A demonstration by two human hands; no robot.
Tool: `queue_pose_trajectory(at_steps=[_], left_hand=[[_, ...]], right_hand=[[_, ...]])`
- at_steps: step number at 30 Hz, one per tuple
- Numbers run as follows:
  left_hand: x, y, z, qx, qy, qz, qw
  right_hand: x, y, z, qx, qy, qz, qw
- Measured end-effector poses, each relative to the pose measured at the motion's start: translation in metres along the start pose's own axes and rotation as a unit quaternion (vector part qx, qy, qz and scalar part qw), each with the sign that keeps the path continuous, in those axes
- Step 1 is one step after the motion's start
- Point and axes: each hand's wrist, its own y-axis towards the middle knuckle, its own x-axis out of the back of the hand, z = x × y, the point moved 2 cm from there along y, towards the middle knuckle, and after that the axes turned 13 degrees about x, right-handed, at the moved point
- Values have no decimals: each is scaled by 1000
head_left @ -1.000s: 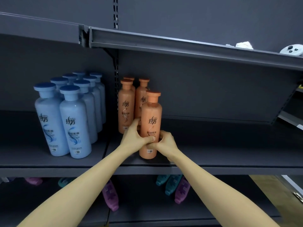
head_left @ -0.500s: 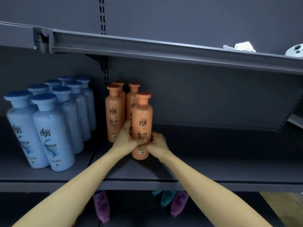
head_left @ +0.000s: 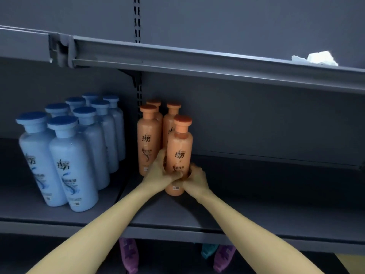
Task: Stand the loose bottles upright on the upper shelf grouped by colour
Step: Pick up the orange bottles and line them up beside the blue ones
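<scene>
Both hands clasp the lower body of the front orange bottle (head_left: pixel 179 153), the left hand (head_left: pixel 160 175) with fingers curled round one side and the right hand (head_left: pixel 195 179) round the other, apparently to steady it upright on the upper shelf (head_left: pixel 256 214) just in front of the other orange bottles (head_left: pixel 149 143) and apart from the blue bottles (head_left: pixel 73 155). All are capped and opaque, so their fill cannot be told. Purple bottles (head_left: pixel 128 254) and a teal bottle (head_left: pixel 207 251) lie below the shelf, probably waiting their turn.
</scene>
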Motion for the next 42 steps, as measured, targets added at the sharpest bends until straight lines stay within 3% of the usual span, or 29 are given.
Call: queue_pose_trajectory(at_steps=[15,31,36,42], left_hand=[[13,2,19,6,-25,22,999],[54,19,43,36,-48,-174,983],[59,35,44,58,-36,-136,988],[58,39,38,24,-44,-99,994]], right_hand=[[-12,-10,0,-17,26,-19,999],[-12,-7,3,-24,-39,-61,997],[-17,-2,2,-26,-44,-80,996],[-25,12,5,-12,-68,-103,992]])
